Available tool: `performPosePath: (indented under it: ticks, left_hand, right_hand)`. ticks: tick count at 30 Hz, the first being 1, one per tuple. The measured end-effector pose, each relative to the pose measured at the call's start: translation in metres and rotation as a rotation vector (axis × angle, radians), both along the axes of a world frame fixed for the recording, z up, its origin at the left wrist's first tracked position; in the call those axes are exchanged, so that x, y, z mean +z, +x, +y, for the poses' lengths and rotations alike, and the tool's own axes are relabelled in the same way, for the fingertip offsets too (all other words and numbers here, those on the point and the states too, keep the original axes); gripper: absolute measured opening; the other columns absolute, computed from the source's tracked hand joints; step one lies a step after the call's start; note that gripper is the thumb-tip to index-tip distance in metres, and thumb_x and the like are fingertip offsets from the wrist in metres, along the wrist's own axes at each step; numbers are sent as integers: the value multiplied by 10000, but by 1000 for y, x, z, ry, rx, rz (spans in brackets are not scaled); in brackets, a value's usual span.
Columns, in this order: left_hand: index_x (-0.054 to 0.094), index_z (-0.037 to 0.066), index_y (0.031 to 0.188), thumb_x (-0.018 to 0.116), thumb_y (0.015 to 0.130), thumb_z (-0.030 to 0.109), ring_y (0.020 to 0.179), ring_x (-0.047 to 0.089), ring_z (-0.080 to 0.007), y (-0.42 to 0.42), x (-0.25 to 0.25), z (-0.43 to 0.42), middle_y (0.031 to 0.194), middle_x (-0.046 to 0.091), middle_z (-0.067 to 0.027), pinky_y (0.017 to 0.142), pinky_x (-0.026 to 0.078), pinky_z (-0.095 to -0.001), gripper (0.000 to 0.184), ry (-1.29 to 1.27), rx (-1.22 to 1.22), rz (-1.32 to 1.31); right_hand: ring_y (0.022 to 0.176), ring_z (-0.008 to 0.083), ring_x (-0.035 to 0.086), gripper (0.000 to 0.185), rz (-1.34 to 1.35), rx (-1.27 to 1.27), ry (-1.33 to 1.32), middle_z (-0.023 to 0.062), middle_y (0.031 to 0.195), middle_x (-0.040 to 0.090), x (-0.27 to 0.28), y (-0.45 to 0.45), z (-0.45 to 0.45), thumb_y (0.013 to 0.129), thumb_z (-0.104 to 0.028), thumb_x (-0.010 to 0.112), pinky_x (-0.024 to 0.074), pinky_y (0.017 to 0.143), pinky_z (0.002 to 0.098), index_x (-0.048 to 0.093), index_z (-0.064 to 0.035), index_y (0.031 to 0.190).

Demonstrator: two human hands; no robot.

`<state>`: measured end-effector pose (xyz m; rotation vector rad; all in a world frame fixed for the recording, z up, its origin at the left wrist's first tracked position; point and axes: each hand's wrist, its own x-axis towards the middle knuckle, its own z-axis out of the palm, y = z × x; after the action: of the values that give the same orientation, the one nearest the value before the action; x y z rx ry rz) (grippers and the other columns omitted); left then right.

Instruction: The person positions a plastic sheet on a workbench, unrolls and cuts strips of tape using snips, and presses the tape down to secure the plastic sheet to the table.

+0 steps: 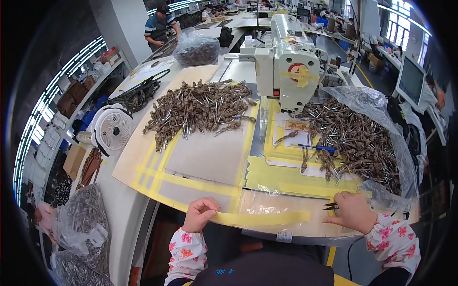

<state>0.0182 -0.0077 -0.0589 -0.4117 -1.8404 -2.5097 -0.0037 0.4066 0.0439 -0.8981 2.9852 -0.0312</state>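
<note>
My left hand [200, 214] is closed, thumb and fingertips pinched at the left end of a strip of yellow tape [262, 219]. The strip stretches right along the front edge of the wooden board [267, 202]; I cannot tell how much of it is stuck down. Small black thread snips [330, 207] are in my right hand [354, 212], their blades pointing left, just beyond the strip's right end. Beyond my hands stands a white sewing machine [291, 66], with brown knotted cord pieces with metallic ends [200, 107] heaped to its left.
A second heap of cord pieces [358, 138] lies right of the machine, partly under clear plastic [405, 143]. A blue-handled screwdriver [324, 148] rests before it. A white fan [113, 128] and a bagged bundle [86, 219] are at left. A person [160, 28] stands at the far left.
</note>
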Motion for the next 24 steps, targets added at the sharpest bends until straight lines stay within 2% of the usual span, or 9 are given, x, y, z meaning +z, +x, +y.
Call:
performPosePath:
  ticks: [2, 5, 7, 10, 14, 18, 20, 22, 24]
  left_hand:
    - [588, 8, 807, 647, 778, 46, 819, 557, -157, 1, 3, 2, 832, 596, -67, 778, 429, -295, 76, 23, 20, -34]
    - [584, 6, 811, 636, 777, 35, 818, 558, -157, 1, 0, 1, 836, 596, -69, 781, 430, -292, 69, 1, 41, -58]
    - [584, 5, 815, 630, 776, 30, 816, 558, -156, 1, 0, 0, 838, 597, -70, 783, 430, -290, 65, -13, 57, -43]
    - [583, 4, 824, 623, 777, 24, 807, 555, -151, 0, 3, 3, 841, 597, -72, 778, 428, -285, 64, -13, 79, -58]
    - [574, 8, 813, 634, 780, 40, 766, 545, -142, -1, 2, 5, 826, 588, -70, 730, 426, -268, 76, -62, 87, -23]
    - [556, 12, 800, 633, 788, 57, 770, 531, -137, -2, 7, 6, 817, 573, -59, 733, 414, -261, 90, -174, 55, -34]
    - [552, 10, 811, 625, 793, 56, 787, 527, -137, -2, 11, 6, 829, 567, -53, 738, 410, -258, 88, -226, 33, -63]
    - [554, 11, 825, 616, 796, 44, 795, 524, -137, -1, 22, 9, 845, 562, -51, 739, 406, -255, 77, -334, 23, -61]
    - [556, 10, 834, 606, 788, 14, 805, 511, -131, 1, 33, 12, 853, 554, -52, 740, 394, -248, 68, -448, 53, -56]
  right_hand:
    - [597, 293, 601, 343, -106, -105, -15, 108, 691, 599, -10, 8, 3, 668, -262, 705, 446, 529, 384, 524, -42, 860]
    - [622, 298, 606, 333, -48, -178, -214, 108, 699, 599, -34, 10, 11, 653, -139, 697, 450, 549, 394, 516, -58, 921]
    - [624, 286, 603, 330, 18, -122, -298, 96, 699, 592, -35, 11, 10, 639, -86, 681, 446, 543, 393, 526, -71, 929]
    - [635, 263, 597, 357, 136, -14, -408, 77, 721, 582, -17, 7, 10, 607, -33, 662, 440, 528, 381, 543, -86, 940]
    - [627, 251, 586, 297, 424, -5, -304, 58, 754, 560, 23, -30, 6, 615, -2, 636, 438, 509, 367, 541, -92, 881]
    - [653, 264, 590, 216, 632, -126, -105, 67, 793, 561, -9, -106, 42, 695, -88, 625, 454, 516, 365, 544, -86, 895]
    - [765, 278, 590, 245, 680, -193, -154, 98, 891, 566, -21, -129, 52, 736, -209, 651, 470, 598, 371, 569, -80, 926]
    - [933, 296, 557, 323, 668, -251, -79, 116, 1080, 560, -28, -137, 48, 773, -265, 654, 457, 749, 390, 595, -58, 1014]
    - [989, 294, 536, 365, 619, -254, 11, 117, 1121, 559, -28, -128, 31, 795, -316, 633, 433, 806, 400, 598, -59, 1052]
